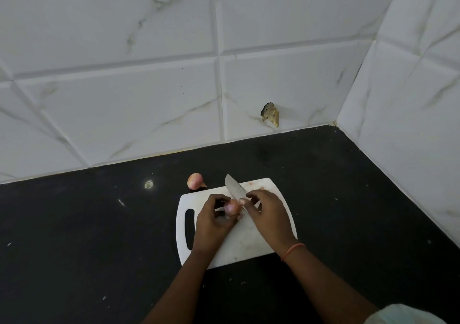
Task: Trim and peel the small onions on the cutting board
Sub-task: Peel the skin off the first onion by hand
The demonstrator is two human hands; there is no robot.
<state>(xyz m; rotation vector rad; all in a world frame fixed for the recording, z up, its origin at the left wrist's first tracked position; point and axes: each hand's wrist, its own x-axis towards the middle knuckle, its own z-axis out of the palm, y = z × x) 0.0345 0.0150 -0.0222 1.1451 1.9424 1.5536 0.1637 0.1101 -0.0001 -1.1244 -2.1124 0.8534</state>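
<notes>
My left hand (214,220) grips a small pinkish onion (231,207) above the white cutting board (245,244). My right hand (268,216) holds a knife (235,189) whose grey blade points away to the upper left, and its thumb touches the onion. The knife's handle is hidden inside the hand. A second small onion (195,180) lies on the black counter just beyond the board's far left corner. A few small pinkish scraps (261,188) lie near the board's far edge.
The board lies on a black counter (87,236) in a corner of white marble-look tiled walls. A chipped hole (270,113) shows in the back wall tile. The board's handle slot (189,227) faces left.
</notes>
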